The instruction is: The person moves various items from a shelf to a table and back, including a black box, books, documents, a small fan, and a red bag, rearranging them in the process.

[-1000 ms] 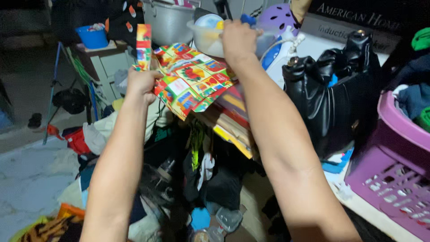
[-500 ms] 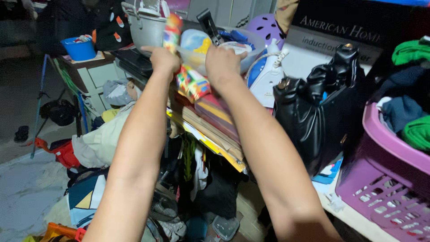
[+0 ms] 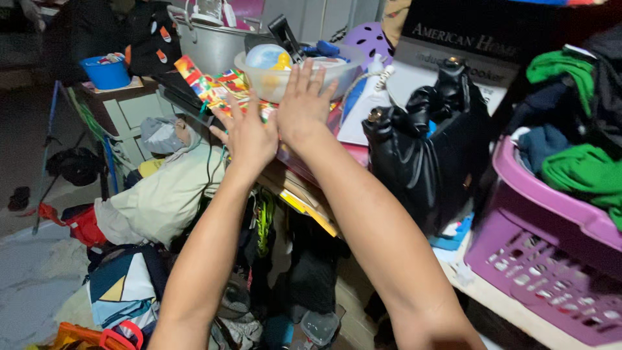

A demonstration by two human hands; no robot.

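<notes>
Our left hand (image 3: 249,136) lies flat, fingers spread, on a colourful printed sheet (image 3: 210,87) of glossy paper that sits on a stack of flat books (image 3: 304,194) in the middle of the scene. Our right hand (image 3: 303,104) is just beside it, palm down, fingers straight and slightly fanned, its fingertips touching the near wall of a clear plastic bowl (image 3: 330,74). We cannot tell whether either hand grips anything; both look laid open.

The bowl is round and translucent, and it holds a pale blue ball (image 3: 265,57) and something yellow. Behind it, further away, stands a big metal pot (image 3: 210,45) with a dull grey sheen. On the far left, a small blue tub (image 3: 105,71) rests on a pale cabinet (image 3: 133,110).

To the right of the bowl sits a black handbag (image 3: 424,149), shiny and creased. At the near right, a purple plastic laundry basket (image 3: 551,266) with a slotted wall holds soft folded clothes (image 3: 583,168) in green and dark blue.
</notes>
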